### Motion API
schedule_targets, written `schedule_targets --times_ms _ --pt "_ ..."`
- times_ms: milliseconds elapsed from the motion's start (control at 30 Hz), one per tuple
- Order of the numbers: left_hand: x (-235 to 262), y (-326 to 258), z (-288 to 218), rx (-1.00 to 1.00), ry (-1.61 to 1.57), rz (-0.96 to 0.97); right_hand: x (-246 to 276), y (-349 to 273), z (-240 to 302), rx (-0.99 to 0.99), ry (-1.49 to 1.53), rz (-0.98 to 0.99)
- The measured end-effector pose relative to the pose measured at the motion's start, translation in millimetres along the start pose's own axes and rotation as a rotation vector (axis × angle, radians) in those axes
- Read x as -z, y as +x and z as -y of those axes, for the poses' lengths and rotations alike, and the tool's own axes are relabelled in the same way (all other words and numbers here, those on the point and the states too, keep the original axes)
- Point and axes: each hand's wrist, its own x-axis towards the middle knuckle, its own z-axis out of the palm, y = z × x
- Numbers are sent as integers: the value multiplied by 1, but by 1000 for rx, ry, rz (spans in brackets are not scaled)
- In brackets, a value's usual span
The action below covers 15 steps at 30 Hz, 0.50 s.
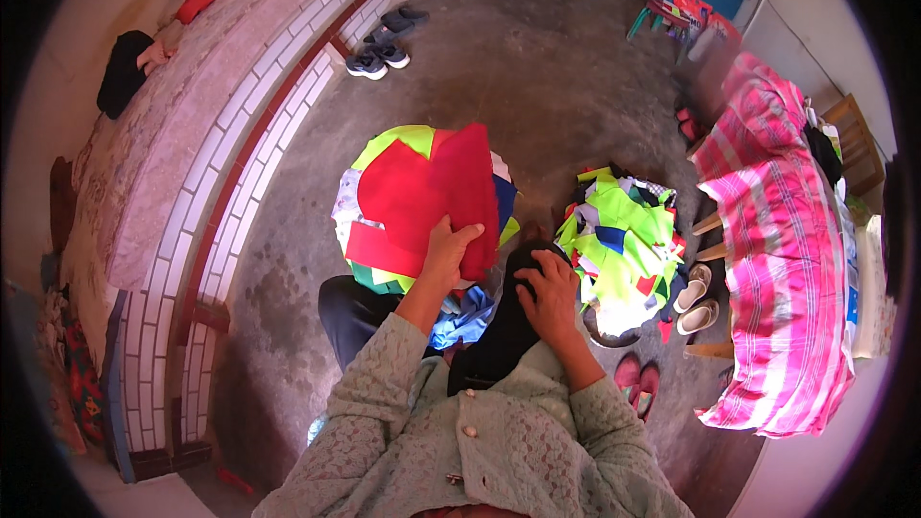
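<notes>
A pile of cloth pieces (413, 139) in yellow-green, white and blue lies in front of me, with large red pieces over its top. My left hand (449, 247) grips a red cloth piece (465, 177) by its near edge, thumb on the upper side; some fingertips are hidden. The piece stands partly raised over the flatter red cloth (389, 187) to its left. My right hand (550, 290) rests on my black-trousered knee (518, 273), fingers spread and holding nothing. Close to it on the right is a heap of yellow-green scraps (614, 206) with red, blue and white bits.
A blue cloth (468, 317) lies between my legs. On the right stand pale shoes (698, 299), dark red shoes (638, 384) and wooden-legged furniture under a pink checked cloth (782, 269). A brick-faced platform (221, 173) runs along the left, with dark shoes (379, 59) by its far end.
</notes>
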Motion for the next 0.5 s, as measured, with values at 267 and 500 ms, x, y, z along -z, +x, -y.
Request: schedule_targets --times_ms 267,500 --pt "3 -20 6 -39 109 -80 0 -1 0 -3 -2 1" --pt "29 -2 27 -271 578 -195 1 -1 1 -3 -5 -3"
